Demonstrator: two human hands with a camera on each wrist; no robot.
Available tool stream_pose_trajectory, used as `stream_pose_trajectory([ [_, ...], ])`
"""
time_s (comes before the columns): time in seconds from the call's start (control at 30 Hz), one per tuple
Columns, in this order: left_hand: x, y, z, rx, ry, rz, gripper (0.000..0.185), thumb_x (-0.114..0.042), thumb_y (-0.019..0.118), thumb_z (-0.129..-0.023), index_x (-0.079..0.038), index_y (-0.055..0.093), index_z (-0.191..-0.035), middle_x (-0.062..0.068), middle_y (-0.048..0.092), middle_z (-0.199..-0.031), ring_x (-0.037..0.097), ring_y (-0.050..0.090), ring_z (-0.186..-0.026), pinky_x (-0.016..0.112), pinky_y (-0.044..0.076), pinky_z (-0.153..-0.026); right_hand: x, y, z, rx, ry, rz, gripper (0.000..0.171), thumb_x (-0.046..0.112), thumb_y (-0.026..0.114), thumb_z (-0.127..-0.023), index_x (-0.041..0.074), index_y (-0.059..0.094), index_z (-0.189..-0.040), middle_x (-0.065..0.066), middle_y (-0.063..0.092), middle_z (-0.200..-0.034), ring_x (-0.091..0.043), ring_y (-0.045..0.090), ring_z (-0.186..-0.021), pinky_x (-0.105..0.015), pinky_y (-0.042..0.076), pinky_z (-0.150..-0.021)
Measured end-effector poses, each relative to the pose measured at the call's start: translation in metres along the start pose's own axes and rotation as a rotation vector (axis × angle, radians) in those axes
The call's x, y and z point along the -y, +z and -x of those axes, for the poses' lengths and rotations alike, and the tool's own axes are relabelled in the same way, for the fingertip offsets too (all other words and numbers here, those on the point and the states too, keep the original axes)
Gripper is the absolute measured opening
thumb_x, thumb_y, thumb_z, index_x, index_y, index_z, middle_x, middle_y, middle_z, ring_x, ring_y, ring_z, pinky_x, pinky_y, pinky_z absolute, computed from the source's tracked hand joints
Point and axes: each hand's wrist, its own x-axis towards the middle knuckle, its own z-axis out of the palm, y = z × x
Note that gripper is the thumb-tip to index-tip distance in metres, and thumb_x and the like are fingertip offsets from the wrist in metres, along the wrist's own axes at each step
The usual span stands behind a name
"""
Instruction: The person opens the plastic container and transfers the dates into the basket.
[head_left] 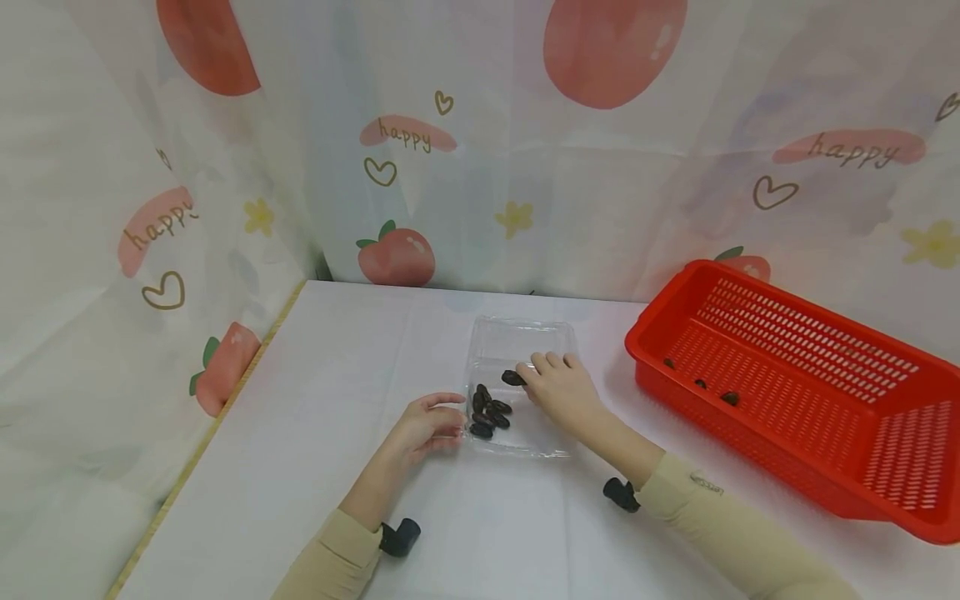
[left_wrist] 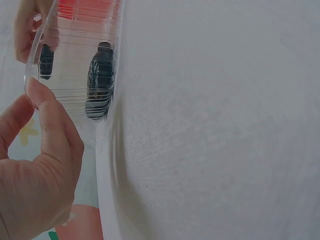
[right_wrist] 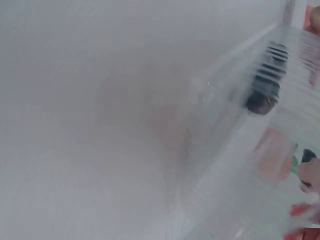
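A clear plastic box (head_left: 542, 435) lies on the table, with several dark brown oval pieces (head_left: 492, 414), like dates or nuts, gathered at its left side. My right hand (head_left: 564, 393) is above the box and pinches one more dark oval piece (head_left: 513, 377) between thumb and fingers. The right wrist view is blurred, with that hand only at its right edge. My left hand (head_left: 427, 427) lies against the box's left side, fingers loosely extended. In the left wrist view, its fingertips (left_wrist: 39, 91) touch the box's rim beside the stacked pieces (left_wrist: 100, 80).
To the right stands a red perforated plastic basket (head_left: 795, 417) with a few dark pieces (head_left: 730, 398) on its floor. A patterned cloth (head_left: 465, 183) hangs behind the white table (head_left: 345, 350) and along its left edge.
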Motion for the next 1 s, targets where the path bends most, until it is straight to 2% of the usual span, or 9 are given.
stream_pose_trajectory([
  [0.1,0.000,-0.001,0.000,0.009,0.004,-0.002,0.039,0.002,0.060,-0.081,0.002,0.053,-0.120,0.004,0.062,-0.080,0.011,0.059,-0.063,0.023,0.053,-0.055,-0.008,-0.008,0.003,-0.009,0.018,-0.006,0.024,0.022,0.069,-0.081,0.014,0.056,-0.100,-0.006,0.054,-0.087,-0.024,0.050,-0.080,-0.033,0.040,-0.066],
  [0.3,0.000,-0.001,0.000,0.020,0.011,-0.001,0.040,0.001,0.060,-0.081,0.002,0.052,-0.120,0.004,0.062,-0.079,0.011,0.059,-0.063,0.022,0.053,-0.055,-0.025,-0.029,0.011,0.025,0.086,0.003,0.027,0.023,0.069,-0.081,0.014,0.057,-0.103,-0.007,0.054,-0.089,-0.025,0.051,-0.084,-0.035,0.044,-0.071],
  [0.57,0.001,-0.001,0.000,0.007,-0.003,0.001,0.039,0.001,0.060,-0.081,0.000,0.054,-0.119,0.003,0.061,-0.079,0.012,0.059,-0.064,0.023,0.053,-0.056,-0.060,-0.045,0.027,-0.077,0.171,0.000,0.029,0.016,0.069,-0.079,0.009,0.057,-0.104,-0.010,0.054,-0.086,-0.028,0.051,-0.080,-0.038,0.043,-0.067],
  [0.8,0.001,0.000,0.000,0.005,-0.004,0.001,0.039,0.001,0.061,-0.081,0.001,0.054,-0.119,0.004,0.061,-0.079,0.012,0.059,-0.064,0.024,0.054,-0.056,-0.093,-0.054,0.047,-0.099,0.318,0.008,0.029,0.014,0.067,-0.080,0.007,0.054,-0.105,-0.014,0.053,-0.088,-0.032,0.050,-0.081,-0.043,0.040,-0.067],
  [1.0,0.000,0.000,0.000,0.005,0.000,0.000,0.039,0.001,0.061,-0.081,0.002,0.053,-0.119,0.003,0.061,-0.078,0.012,0.059,-0.064,0.023,0.053,-0.056,-0.121,-0.058,0.063,-0.038,0.460,-0.007,0.033,0.014,0.067,-0.081,0.006,0.050,-0.108,-0.018,0.051,-0.093,-0.038,0.047,-0.086,-0.051,0.038,-0.073],
])
